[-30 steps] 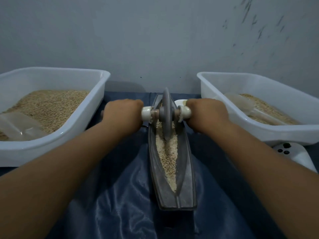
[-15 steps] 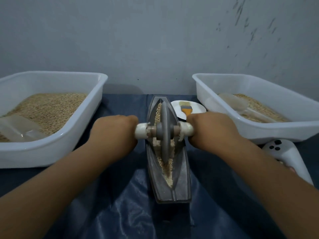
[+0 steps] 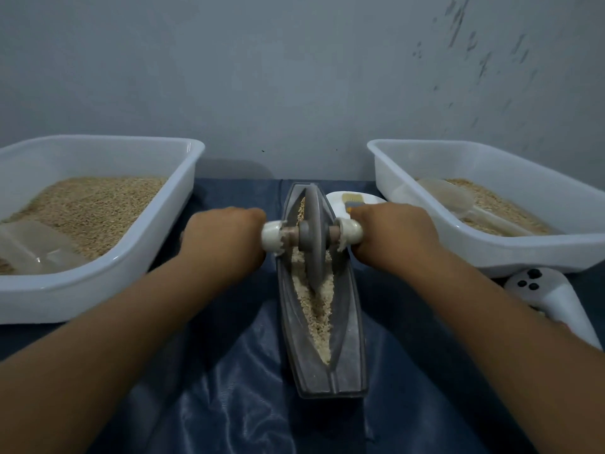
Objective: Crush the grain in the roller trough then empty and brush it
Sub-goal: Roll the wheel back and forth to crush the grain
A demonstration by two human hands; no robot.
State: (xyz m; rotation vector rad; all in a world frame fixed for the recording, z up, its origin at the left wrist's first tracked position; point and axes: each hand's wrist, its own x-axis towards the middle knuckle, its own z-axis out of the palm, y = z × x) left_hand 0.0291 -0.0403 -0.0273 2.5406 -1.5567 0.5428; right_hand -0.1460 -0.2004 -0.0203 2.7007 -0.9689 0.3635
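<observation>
A grey boat-shaped roller trough [image 3: 352,342] lies lengthwise on the blue cloth in front of me. Pale crushed grain [image 3: 316,309] fills its groove. A grey roller wheel [image 3: 315,234] stands upright in the far half of the trough on a wooden axle with white handle ends. My left hand [image 3: 226,237] grips the left handle and my right hand [image 3: 393,234] grips the right one. A small brush [image 3: 352,199] lies on a white plate [image 3: 370,198] just behind my right hand, partly hidden.
A white tub of grain [image 3: 183,204] with a clear scoop [image 3: 36,247] sits at the left. A second white tub [image 3: 537,250] with grain and a clear scoop [image 3: 458,198] sits at the right. A white controller [image 3: 550,296] lies near it. A grey wall stands behind.
The wheel rolled toward me along the trough, then back away to the far half. Both hands stayed on the handles throughout.
</observation>
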